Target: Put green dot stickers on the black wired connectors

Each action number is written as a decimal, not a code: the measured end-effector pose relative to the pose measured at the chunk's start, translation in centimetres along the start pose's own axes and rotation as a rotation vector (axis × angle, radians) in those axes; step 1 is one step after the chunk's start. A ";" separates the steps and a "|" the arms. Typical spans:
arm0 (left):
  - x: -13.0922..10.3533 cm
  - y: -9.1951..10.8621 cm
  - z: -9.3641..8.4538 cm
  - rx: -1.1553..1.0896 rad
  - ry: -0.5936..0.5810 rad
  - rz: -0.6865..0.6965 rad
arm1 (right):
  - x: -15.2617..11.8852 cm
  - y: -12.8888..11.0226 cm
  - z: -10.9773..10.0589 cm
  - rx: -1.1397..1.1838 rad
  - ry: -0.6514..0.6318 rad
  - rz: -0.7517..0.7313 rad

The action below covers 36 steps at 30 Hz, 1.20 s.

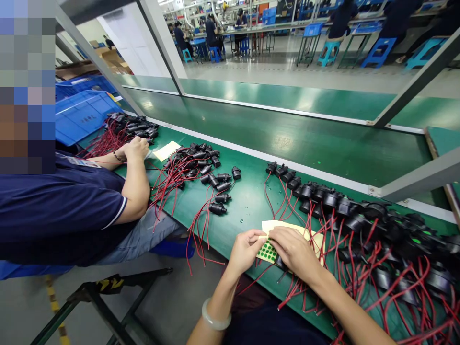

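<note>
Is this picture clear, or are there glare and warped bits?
Head view: pale glare patches on the middle green surface; head view: grey posts slant, perhaps partly lens distortion; head view: the green-dotted sheet reads clearly, while a pixelated block hides the upper left corner.

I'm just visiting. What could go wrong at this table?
The sheet of green dots lies under the left hand and right hand; such small, closely set dots might stick to a finger. Beyond the left hand, red wires hang over the table edge, so a knee could drag black parts down. At far right, wires overlap, so lifting one might tug others.
</note>
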State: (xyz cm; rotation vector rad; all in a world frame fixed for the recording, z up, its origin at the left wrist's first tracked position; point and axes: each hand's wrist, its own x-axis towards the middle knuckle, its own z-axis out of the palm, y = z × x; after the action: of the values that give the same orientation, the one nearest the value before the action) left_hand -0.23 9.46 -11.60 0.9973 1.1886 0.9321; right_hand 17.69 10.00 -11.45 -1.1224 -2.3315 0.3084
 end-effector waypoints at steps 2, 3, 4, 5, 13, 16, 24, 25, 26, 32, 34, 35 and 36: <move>0.0 0.1 0.1 -0.002 0.013 -0.004 | -0.2 0.0 0.1 -0.019 0.017 -0.017; 0.0 0.1 0.1 0.000 0.018 -0.004 | -0.2 -0.1 0.1 -0.025 0.025 -0.024; 0.0 0.1 0.1 0.006 0.023 -0.003 | -0.3 -0.1 0.2 -0.030 0.033 -0.029; 0.0 0.0 0.1 0.015 0.026 -0.001 | -0.3 -0.1 0.2 -0.034 0.043 -0.033; -0.1 0.1 0.2 0.279 0.051 0.103 | 0.1 -0.4 0.4 0.000 0.153 -0.029; 0.1 1.5 -2.0 0.488 0.184 0.207 | -0.1 -0.5 -0.9 0.026 0.201 0.010; 2.8 5.1 -11.5 1.005 0.308 0.366 | -1.8 -0.3 -4.2 0.095 0.291 0.106; 3.1 5.1 -12.0 1.040 0.282 0.374 | -1.9 -0.4 -4.2 0.103 0.296 0.112; 3.3 5.1 -12.3 1.068 0.262 0.381 | -2.0 -0.5 -4.2 0.110 0.299 0.117; 2.6 5.4 -11.8 1.043 0.198 0.425 | -2.0 -1.2 -4.3 0.138 0.308 0.150; 1.9 6.0 -11.1 0.955 0.190 0.446 | -1.9 -1.5 -4.6 0.147 0.315 0.159; 1.5 6.3 -10.7 0.896 0.191 0.458 | -1.8 -1.6 -4.8 0.150 0.320 0.167; 1.1 6.7 -10.2 0.830 0.193 0.470 | -1.7 -1.8 -5.0 0.153 0.324 0.178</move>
State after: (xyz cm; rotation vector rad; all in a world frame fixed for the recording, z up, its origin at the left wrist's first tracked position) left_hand -10.51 13.65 -6.49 1.9444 1.5858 0.9112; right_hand 20.14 7.38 -7.18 -1.2077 -1.8991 0.3356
